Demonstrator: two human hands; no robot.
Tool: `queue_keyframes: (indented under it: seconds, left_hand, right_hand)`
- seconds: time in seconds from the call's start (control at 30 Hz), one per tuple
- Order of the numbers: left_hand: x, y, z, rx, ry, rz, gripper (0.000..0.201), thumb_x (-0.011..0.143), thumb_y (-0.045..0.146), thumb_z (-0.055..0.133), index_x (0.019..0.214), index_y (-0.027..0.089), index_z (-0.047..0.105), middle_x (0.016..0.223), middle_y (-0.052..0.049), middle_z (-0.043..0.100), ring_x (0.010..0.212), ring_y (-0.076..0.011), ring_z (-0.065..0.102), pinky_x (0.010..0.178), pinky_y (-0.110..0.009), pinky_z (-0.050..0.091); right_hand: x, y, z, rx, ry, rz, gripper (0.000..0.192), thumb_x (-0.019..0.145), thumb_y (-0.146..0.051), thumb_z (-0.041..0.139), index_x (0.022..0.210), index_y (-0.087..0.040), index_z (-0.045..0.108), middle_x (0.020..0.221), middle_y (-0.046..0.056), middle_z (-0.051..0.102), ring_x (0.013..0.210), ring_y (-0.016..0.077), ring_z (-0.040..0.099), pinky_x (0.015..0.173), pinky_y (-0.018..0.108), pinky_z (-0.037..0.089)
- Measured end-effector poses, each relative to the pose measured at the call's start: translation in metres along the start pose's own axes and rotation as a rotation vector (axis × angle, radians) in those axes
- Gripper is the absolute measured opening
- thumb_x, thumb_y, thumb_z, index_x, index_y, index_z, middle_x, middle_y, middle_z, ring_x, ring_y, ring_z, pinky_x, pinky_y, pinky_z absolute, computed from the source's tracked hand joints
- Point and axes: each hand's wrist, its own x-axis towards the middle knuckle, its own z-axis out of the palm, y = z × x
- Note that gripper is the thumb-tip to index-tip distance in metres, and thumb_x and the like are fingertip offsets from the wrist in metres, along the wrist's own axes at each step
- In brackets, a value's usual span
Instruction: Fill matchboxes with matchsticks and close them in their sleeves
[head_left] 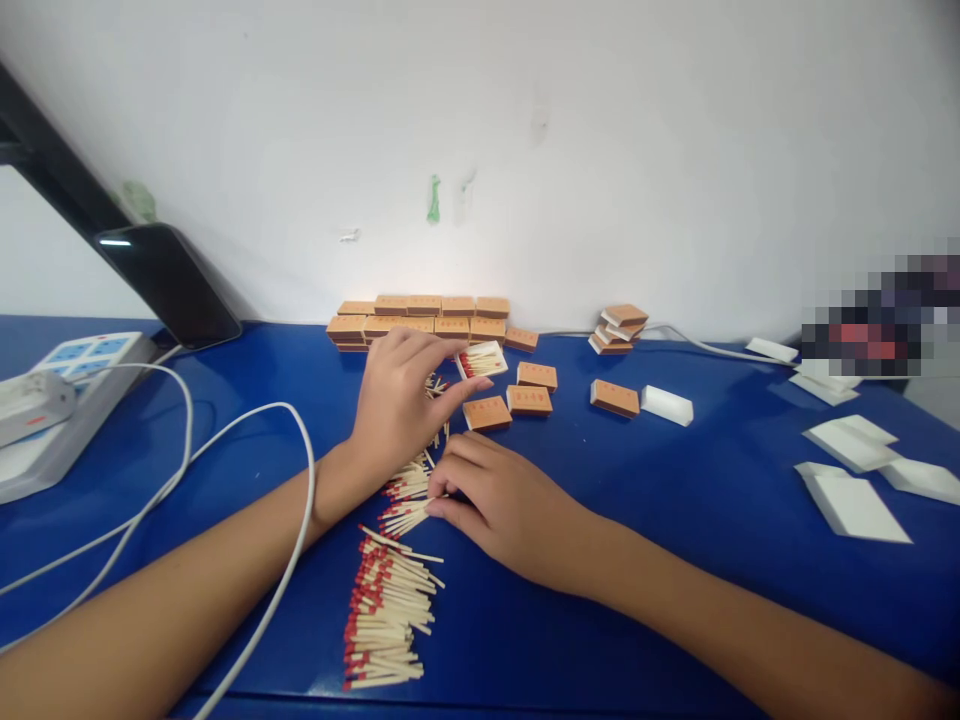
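My left hand [409,385] has its thumb and index finger around a white matchbox tray [491,352], which holds several red-tipped matches. Closer to me, the fingertips of my right hand [487,490] pinch the plain ends of a small fan of matches [403,516]. Their red heads point left. Below that lies a larger heap of matches [394,610] on the blue table [600,620]. More loose matches are partly hidden behind my left hand. Orange matchboxes [487,412] rest just to the right of the tray.
Rows of orange matchboxes [450,305] are stacked along the wall, with a smaller pile [621,325] to their right. White empty trays [855,500] lie at the far right. On the left are a power strip [82,400], a phone [176,285] and a looping white cable [307,470].
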Motion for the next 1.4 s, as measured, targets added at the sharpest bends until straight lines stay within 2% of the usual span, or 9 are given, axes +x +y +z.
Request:
queue_keyframes:
  seconds: [0.13,0.3,0.43,0.57,0.77,1.03,1.1,1.27,1.4]
  left_hand:
    - [-0.002,-0.001,0.000,0.017,0.004,-0.008,0.034,0.091,0.047,0.078,0.111,0.021,0.073,0.100,-0.004,0.077,0.095,-0.0239,0.065,0.089,-0.041,0.047]
    - [-0.003,-0.003,0.000,0.025,-0.011,-0.010,0.034,0.090,0.049,0.078,0.109,0.022,0.073,0.100,-0.005,0.077,0.094,-0.0242,0.064,0.087,-0.041,0.047]
    - [-0.004,-0.003,0.000,0.015,-0.017,-0.009,0.031,0.091,0.045,0.078,0.110,0.021,0.073,0.099,-0.005,0.077,0.096,-0.0243,0.065,0.088,-0.041,0.047]
    - [-0.005,-0.003,0.001,0.008,-0.016,0.006,0.025,0.094,0.041,0.076,0.109,0.021,0.073,0.099,-0.005,0.076,0.097,-0.0239,0.065,0.090,-0.041,0.048]
    - [-0.005,-0.003,0.001,0.019,-0.024,0.009,0.037,0.089,0.049,0.079,0.109,0.019,0.073,0.098,-0.005,0.076,0.094,-0.0244,0.064,0.086,-0.041,0.049]
    - [-0.005,-0.003,0.002,0.004,-0.036,0.005,0.037,0.089,0.048,0.079,0.111,0.019,0.074,0.098,-0.006,0.076,0.095,-0.0243,0.064,0.087,-0.040,0.049]
    - [-0.006,-0.004,0.003,0.009,-0.043,-0.002,0.037,0.089,0.048,0.080,0.111,0.019,0.074,0.098,-0.005,0.076,0.095,-0.0243,0.064,0.087,-0.040,0.049]
    - [-0.006,-0.005,0.004,0.007,-0.048,0.006,0.038,0.090,0.048,0.078,0.113,0.019,0.074,0.099,-0.006,0.076,0.095,-0.0244,0.064,0.087,-0.040,0.049]
    - [-0.007,0.001,0.005,-0.033,-0.086,0.085,0.040,0.090,0.051,0.076,0.111,0.017,0.074,0.100,-0.007,0.076,0.094,-0.0237,0.064,0.087,-0.040,0.049]
  right_hand:
    - [-0.004,0.009,-0.007,0.001,0.015,0.008,0.012,0.101,-0.017,0.064,0.090,-0.018,0.063,0.093,0.003,0.064,0.089,0.0182,0.058,0.081,0.032,0.048]
    - [-0.011,0.029,-0.031,-0.015,0.108,0.064,0.008,0.102,-0.017,0.062,0.095,-0.020,0.066,0.095,0.003,0.063,0.086,0.0171,0.059,0.078,0.032,0.048]
    - [-0.013,0.038,-0.046,-0.041,0.128,0.068,0.011,0.103,-0.022,0.060,0.096,-0.021,0.069,0.090,0.002,0.063,0.081,0.0162,0.059,0.074,0.031,0.046]
    - [-0.012,0.040,-0.048,-0.054,0.105,0.078,0.012,0.102,-0.023,0.062,0.095,-0.021,0.071,0.087,0.002,0.061,0.077,0.0154,0.058,0.070,0.030,0.045]
    - [-0.012,0.044,-0.048,-0.058,0.071,0.081,0.018,0.104,-0.024,0.058,0.092,-0.020,0.071,0.084,0.002,0.060,0.078,0.0162,0.058,0.071,0.030,0.045]
    - [-0.011,0.047,-0.053,-0.050,0.080,0.108,0.020,0.105,-0.027,0.055,0.088,-0.021,0.064,0.082,0.000,0.061,0.071,0.0150,0.055,0.068,0.030,0.043]
    - [-0.011,0.047,-0.059,-0.053,0.144,0.109,0.021,0.106,-0.029,0.054,0.089,-0.021,0.065,0.079,0.000,0.061,0.069,0.0150,0.054,0.066,0.030,0.042]
    - [-0.010,0.057,-0.070,-0.151,0.424,0.066,0.016,0.105,-0.029,0.057,0.093,-0.021,0.065,0.080,0.000,0.057,0.065,0.0146,0.051,0.060,0.030,0.040]
    - [-0.011,0.065,-0.068,-0.221,0.481,0.032,0.010,0.103,-0.023,0.059,0.096,-0.021,0.065,0.081,0.000,0.057,0.065,0.0139,0.052,0.061,0.029,0.041]
